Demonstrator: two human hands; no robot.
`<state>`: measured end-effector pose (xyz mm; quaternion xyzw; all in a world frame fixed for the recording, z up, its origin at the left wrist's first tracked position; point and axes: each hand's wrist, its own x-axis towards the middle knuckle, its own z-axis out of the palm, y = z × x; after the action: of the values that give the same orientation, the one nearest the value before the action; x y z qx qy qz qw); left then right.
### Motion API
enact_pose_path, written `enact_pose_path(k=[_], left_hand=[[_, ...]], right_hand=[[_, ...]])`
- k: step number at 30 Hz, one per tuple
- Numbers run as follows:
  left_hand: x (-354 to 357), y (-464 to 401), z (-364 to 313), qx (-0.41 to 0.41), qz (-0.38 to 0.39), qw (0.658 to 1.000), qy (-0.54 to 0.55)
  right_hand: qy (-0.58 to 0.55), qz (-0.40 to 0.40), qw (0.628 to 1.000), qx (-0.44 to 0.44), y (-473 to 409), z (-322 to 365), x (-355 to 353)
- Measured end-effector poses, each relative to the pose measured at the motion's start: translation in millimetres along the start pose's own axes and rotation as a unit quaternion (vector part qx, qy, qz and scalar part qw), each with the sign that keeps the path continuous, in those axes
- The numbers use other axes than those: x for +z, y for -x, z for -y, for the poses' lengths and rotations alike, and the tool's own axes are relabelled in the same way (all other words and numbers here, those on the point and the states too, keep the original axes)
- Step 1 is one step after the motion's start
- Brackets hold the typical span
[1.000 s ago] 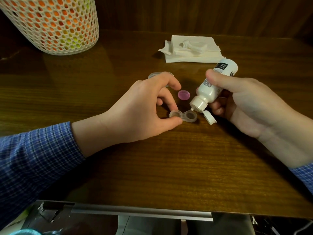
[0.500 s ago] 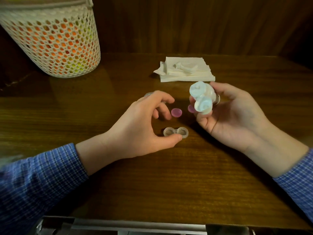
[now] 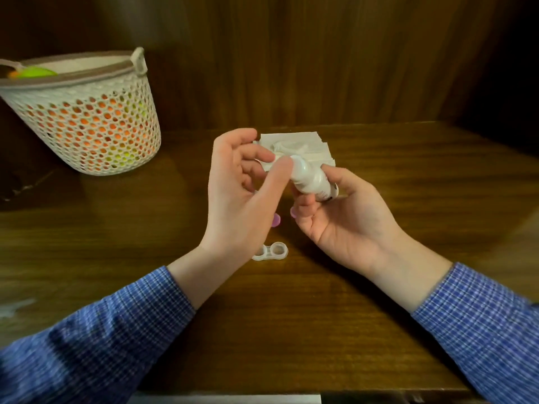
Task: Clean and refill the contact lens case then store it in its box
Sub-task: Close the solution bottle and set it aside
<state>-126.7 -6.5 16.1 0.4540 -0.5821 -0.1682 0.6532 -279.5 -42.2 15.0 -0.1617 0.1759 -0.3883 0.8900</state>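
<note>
My right hand grips a small white solution bottle, raised above the table with its cap end pointing left. My left hand is lifted beside it, and its thumb presses on the bottle's cap end while its fingers curl behind. The clear contact lens case lies uncapped on the wooden table below my hands, touched by neither. Two pink caps lie just behind it, partly hidden by my hands.
A folded white tissue with a small white object on it lies behind my hands. A white perforated basket with orange and green contents stands at the back left. Dark wood panelling closes the back.
My left hand left the lens case and rose to the bottle's cap end. My right hand lifted the bottle higher. The camera view tilted up.
</note>
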Motion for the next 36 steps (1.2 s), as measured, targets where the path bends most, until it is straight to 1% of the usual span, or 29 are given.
enact_pose_path(k=[1, 2, 3, 5, 6, 7, 9, 11, 12, 13, 14, 15, 16, 17, 19, 21, 24, 26, 28, 31, 32, 34, 35, 36], left_hand=[[2, -2, -2, 0.004, -0.026, 1.0, -0.008], [3, -4, -4, 0.032, -0.048, 0.998, -0.035], [3, -4, -4, 0.08, -0.059, 0.992, -0.074], [2, -2, -3, 0.195, -0.042, 0.967, -0.158], [2, 0, -1, 0.229, -0.025, 0.955, -0.187], [2, 2, -1, 0.236, -0.008, 0.95, -0.202], [4, 4, -1, 0.218, 0.011, 0.955, -0.201], [3, 4, -2, 0.2, 0.014, 0.962, -0.187], [1, 3, -2, 0.194, 0.012, 0.964, -0.18], [-1, 3, -2, 0.186, 0.01, 0.967, -0.171], [-3, 2, -2, 0.176, 0.01, 0.971, -0.16], [-5, 2, -1, 0.161, 0.013, 0.976, -0.145], [-6, 3, -1, 0.142, 0.019, 0.982, -0.123], [-7, 4, -1, 0.117, 0.027, 0.988, -0.099], [-7, 7, 0, 0.073, 0.047, 0.995, -0.057], [-7, 9, 0, 0.05, 0.059, 0.996, -0.044], [-7, 10, 0, 0.063, 0.072, 0.995, -0.033], [-9, 10, 2, 0.075, 0.088, 0.993, -0.027], [-10, 9, 3, 0.081, 0.105, 0.991, -0.033], [-11, 8, 2, 0.073, 0.137, 0.988, -0.014], [-12, 7, 1, 0.08, 0.148, 0.986, -0.01], [-11, 5, 0, 0.112, 0.155, 0.981, -0.041], [-9, 4, -1, 0.124, 0.157, 0.978, -0.065], [-7, 4, -3, 0.13, 0.159, 0.975, -0.087]], right_hand=[[-0.004, -0.001, 1.0, -0.003, 0, -1, 0], [-0.01, -0.004, 1.0, -0.009, 0, 0, 0], [-0.014, -0.006, 1.0, -0.018, 0, 1, 0], [-0.015, -0.006, 0.999, -0.039, 0, 4, -1], [-0.011, -0.006, 0.999, -0.049, 1, 5, -1], [-0.006, -0.005, 0.998, -0.058, 1, 6, 0], [0.003, -0.004, 0.998, -0.068, 1, 6, 0], [0.045, 0.002, 0.997, -0.068, 2, 6, 1], [0.096, 0.007, 0.993, -0.07, 4, 6, 2], [0.171, 0.009, 0.982, -0.078, 5, 5, 2], [0.259, 0.006, 0.961, -0.094, 6, 4, 1], [0.344, -0.002, 0.932, -0.113, 6, 1, 1], [0.41, -0.011, 0.903, -0.129, 7, -3, 0], [0.452, -0.015, 0.881, -0.14, 7, -7, -1], [0.5, -0.013, 0.851, -0.16, 8, -15, -2], [0.536, -0.019, 0.822, -0.192, 9, -19, -4], [0.588, -0.026, 0.766, -0.26, 9, -20, -8], [0.611, -0.026, 0.739, -0.283, 10, -21, -12], [0.621, -0.029, 0.727, -0.293, 10, -22, -15], [0.619, -0.017, 0.729, -0.291, 9, -20, -15], [0.62, -0.004, 0.733, -0.282, 8, -18, -13], [0.622, 0.039, 0.743, -0.245, 7, -11, -11], [0.628, 0.059, 0.742, -0.226, 8, -7, -10], [0.642, 0.072, 0.732, -0.216, 9, -2, -9]])
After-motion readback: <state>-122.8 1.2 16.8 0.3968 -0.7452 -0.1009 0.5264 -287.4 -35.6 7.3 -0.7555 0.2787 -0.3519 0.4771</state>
